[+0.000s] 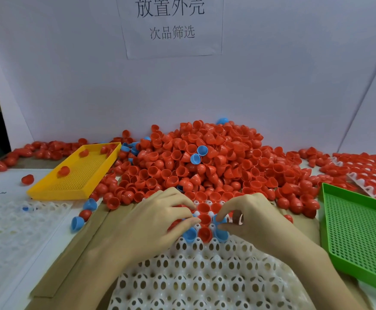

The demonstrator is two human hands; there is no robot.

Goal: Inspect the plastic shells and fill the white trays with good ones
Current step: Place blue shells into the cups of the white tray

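White tray [205, 276], near centre: far rows hold red and blue shells, open side up; its near cells show bare. Yellow tray [75, 175], far left: a few red shells inside. Green tray [359, 233], near right: nothing seen in it. A second white tray [14, 222] lies near left. Another filled tray [370, 173], far right, carries rows of red shells.

Shell heap [205, 162], mostly red with a few blue, lies just beyond the centre tray against the white backboard. Loose blue shell [77, 223] lies left of the hands.

Left hand [160, 218] rests over the tray's far-left cells, fingers curled; whether it grips a shell cannot be told. Right hand [249, 218] pinches a blue shell [218, 219] at the tray's filled rows, its open side hidden.
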